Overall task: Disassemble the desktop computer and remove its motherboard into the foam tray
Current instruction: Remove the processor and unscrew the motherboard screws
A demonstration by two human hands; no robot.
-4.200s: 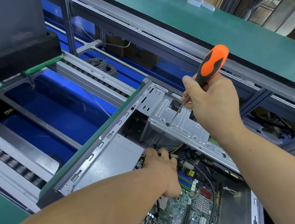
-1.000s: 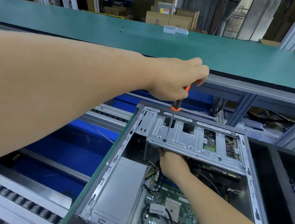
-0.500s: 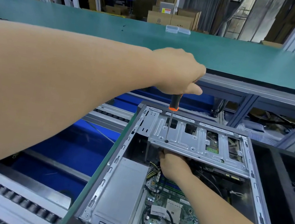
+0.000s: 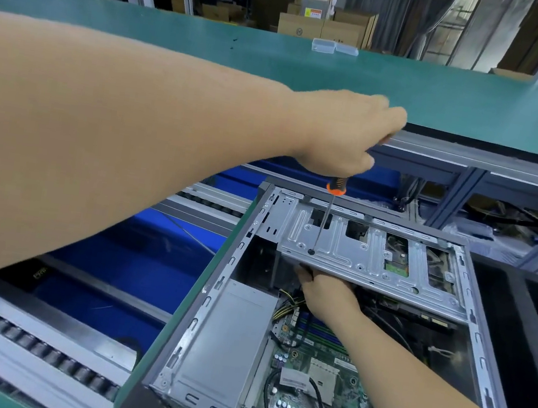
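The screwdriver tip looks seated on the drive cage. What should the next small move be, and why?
Probably turn the screwdriver to back out the dark screw. The left hand grips the handle, the tip sits on that screw in the drive cage, and the right hand reaches under the cage's near edge. The cage overhangs the motherboard.

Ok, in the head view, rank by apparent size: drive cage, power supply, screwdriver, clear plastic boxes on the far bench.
1. Drive cage
2. Power supply, close behind it; it sits nearer the camera, so that order is unsure
3. Screwdriver, handle mostly hidden in the left hand
4. Clear plastic boxes, far off
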